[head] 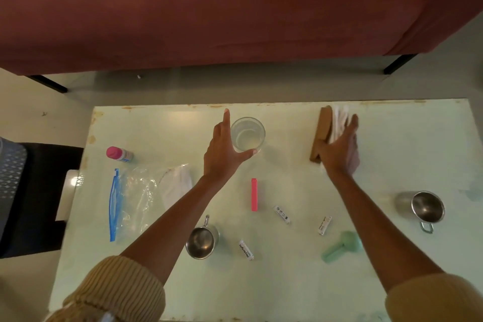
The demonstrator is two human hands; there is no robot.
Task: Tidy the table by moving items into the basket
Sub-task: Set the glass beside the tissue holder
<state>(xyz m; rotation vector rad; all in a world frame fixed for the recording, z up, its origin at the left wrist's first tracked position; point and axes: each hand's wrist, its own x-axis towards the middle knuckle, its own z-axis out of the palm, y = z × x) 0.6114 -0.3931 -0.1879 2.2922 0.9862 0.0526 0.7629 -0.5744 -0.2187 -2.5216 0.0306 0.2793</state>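
Just then my left hand (222, 151) flanked the glass (247, 134), open, my right hand (339, 149) flat on the cloth (339, 119); gripping was needed next.

Tan knit sweater sleeves — the left sleeve (122, 290) ends in a thick ribbed cuff, the right sleeve (439, 298) looks plainer.

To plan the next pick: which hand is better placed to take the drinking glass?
Left. The left hand has thumb and forefinger spread beside the glass; the right hand rests on the brush, farther off.
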